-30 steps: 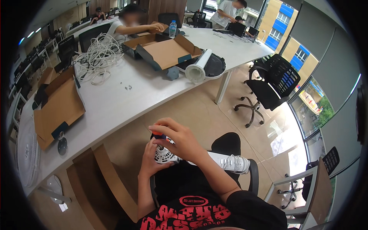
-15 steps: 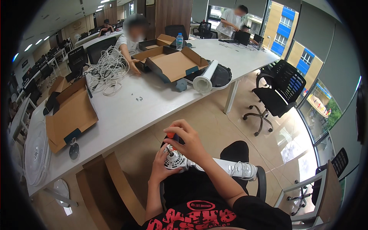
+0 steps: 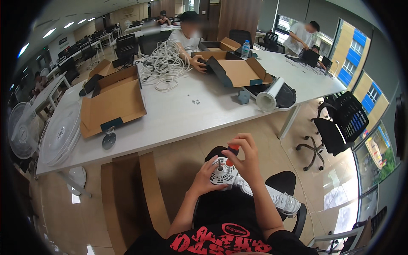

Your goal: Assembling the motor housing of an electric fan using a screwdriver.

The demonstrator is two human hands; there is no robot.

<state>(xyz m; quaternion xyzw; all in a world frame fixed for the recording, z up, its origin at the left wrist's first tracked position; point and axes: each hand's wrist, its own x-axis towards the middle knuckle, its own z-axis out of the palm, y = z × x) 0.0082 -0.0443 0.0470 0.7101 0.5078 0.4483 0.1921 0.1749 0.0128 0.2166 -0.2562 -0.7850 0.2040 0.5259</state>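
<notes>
The white fan motor housing (image 3: 229, 177), slotted and round with a thin metal shaft sticking up from its middle, rests at my lap. My left hand (image 3: 203, 177) is closed round its left side. In my right hand (image 3: 247, 158), just over the housing's right edge, is a screwdriver (image 3: 233, 147) with a red and dark handle, pinched between thumb and fingers. Its tip is hidden from me. From the housing a white fan neck (image 3: 250, 189) runs down to the right across my leg, a bundled white cable (image 3: 284, 203) at its end.
A white table (image 3: 170, 114) stands ahead, with open cardboard boxes (image 3: 114, 102), a tangle of white cable (image 3: 163, 63), small screws (image 3: 195, 102), clear fan blades (image 3: 61, 134) and a white tube (image 3: 272, 95). Across it, a person's hand (image 3: 197, 63) touches a box. An office chair (image 3: 340, 123) stands right.
The view has swung left, so the table and its things appear farther right. Both hands keep their hold on the motor housing and screwdriver; the housing's slotted face shows more fully.
</notes>
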